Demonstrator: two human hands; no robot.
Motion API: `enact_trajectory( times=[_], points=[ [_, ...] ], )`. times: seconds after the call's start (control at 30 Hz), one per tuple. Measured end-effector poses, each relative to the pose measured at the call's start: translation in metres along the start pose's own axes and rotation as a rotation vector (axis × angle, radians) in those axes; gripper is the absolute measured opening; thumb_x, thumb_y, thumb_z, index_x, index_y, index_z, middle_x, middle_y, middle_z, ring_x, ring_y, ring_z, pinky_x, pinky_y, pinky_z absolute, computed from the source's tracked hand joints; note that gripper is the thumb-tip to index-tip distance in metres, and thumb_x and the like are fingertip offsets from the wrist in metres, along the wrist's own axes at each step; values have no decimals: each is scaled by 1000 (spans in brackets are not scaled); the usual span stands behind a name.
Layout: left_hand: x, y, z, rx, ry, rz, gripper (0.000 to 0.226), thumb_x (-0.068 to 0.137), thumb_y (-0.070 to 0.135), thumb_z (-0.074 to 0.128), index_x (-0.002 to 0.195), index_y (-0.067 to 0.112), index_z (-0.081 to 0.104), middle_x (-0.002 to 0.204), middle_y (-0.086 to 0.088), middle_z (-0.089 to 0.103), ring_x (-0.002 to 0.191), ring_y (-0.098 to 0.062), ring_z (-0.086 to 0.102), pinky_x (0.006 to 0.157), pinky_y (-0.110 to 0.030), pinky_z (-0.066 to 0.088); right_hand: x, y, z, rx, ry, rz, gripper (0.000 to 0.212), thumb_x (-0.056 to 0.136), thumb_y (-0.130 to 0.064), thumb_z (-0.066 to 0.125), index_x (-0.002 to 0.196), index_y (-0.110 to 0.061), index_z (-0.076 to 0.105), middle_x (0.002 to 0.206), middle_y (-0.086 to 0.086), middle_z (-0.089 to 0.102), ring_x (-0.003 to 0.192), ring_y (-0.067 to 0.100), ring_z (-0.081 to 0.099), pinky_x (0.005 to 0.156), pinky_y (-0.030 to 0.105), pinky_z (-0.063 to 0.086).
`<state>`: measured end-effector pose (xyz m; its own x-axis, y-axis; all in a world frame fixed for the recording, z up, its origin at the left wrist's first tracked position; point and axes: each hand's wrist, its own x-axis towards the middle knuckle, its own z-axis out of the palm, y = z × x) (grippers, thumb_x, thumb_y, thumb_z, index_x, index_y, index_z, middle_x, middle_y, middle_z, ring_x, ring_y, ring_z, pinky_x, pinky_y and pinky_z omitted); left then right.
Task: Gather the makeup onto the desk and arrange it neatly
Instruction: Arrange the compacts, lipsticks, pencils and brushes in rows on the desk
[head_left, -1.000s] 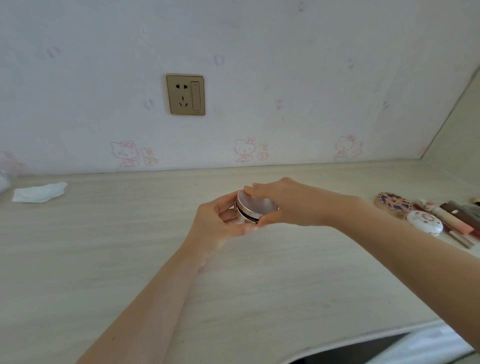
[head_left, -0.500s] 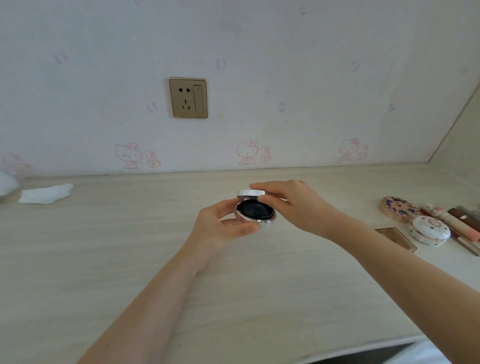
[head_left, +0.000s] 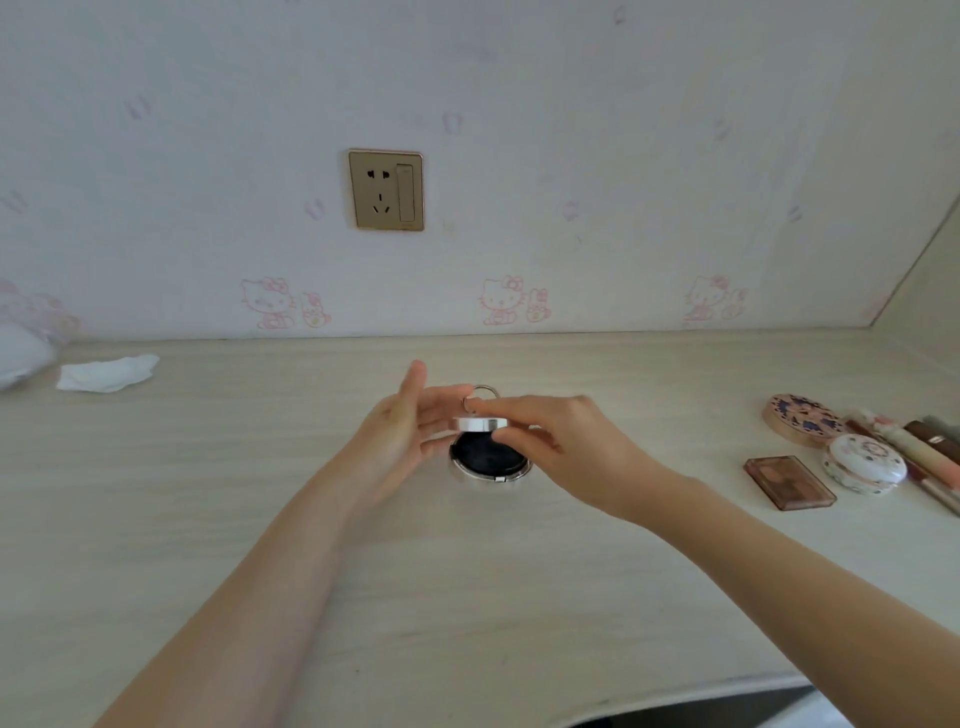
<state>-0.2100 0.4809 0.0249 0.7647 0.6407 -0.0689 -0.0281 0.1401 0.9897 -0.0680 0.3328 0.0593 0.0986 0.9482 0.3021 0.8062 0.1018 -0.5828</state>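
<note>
At desk (head_left: 467, 597) centre, both hands (lid raised), open compact (head_left: 488, 460).

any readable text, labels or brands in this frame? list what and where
None readable.
Round silver compact, held open in both hands: no lettering visible.
Gold wall socket: no markings legible.
Floral round compacts and brown rectangular palette on the desk: patterns only; any print too small to read.
Wallpaper: cartoon cats, no words.
</note>
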Motion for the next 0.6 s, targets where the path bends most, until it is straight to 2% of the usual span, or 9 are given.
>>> enact_trajectory(
  times=[0.07,0.17,0.27,0.33,0.47,0.53,0.6],
  points=[
    [0,-1,-1,206,3,55,55,97,54,32,116,15,67,111,4,72,107,-3,64,84,-19,50,-3,-1,8,-5,-9,-26,33,95,-14,54,124,-28,62,99,-5,70,83,7,59,78,18,45],
    [0,-2,-3,413,14,104,47,98,50,36,113,20,69,107,10,72,105,6,62,83,-5,44,-5,-3,16,9,-41,-42,34,96,-13,53,125,-29,61,105,-1,69,93,15,62,82,26,47],
    [0,-5,-6,531,9,146,45,99,45,37,111,18,71,110,11,71,110,4,59,95,-10,39,-8,-1,23,-8,-49,-54,32,96,-14,52,123,-28,61,106,-1,69,93,21,62,82,32,47],
    [-1,-8,-7,615,1,166,42,99,43,39,110,17,71,112,13,69,112,6,57,95,-6,36,-9,0,27,-18,-49,-64,30,95,-14,53,122,-25,62,105,0,69,92,22,62,81,34,47],
    [-4,-9,-8,640,-23,169,34,97,37,49,108,15,72,101,12,70,95,1,62,90,-21,43,-10,0,34,-20,-39,-89,31,95,-14,52,121,-28,61,103,-3,68,89,16,61,79,31,47],
    [-8,-11,-9,593,-17,177,28,97,27,53,119,16,67,111,10,69,104,4,61,95,-16,44,-10,1,35,-36,-42,-89,29,95,-16,52,122,-25,61,105,-2,67,91,17,61,81,33,48],
    [-15,-12,-11,579,34,211,32,98,21,52,129,17,59,125,8,62,116,5,54,99,-7,38,-10,3,36,-68,-41,-81,28,95,-19,54,122,-22,60,109,-1,67,96,18,61,84,35,49]
  ],
)
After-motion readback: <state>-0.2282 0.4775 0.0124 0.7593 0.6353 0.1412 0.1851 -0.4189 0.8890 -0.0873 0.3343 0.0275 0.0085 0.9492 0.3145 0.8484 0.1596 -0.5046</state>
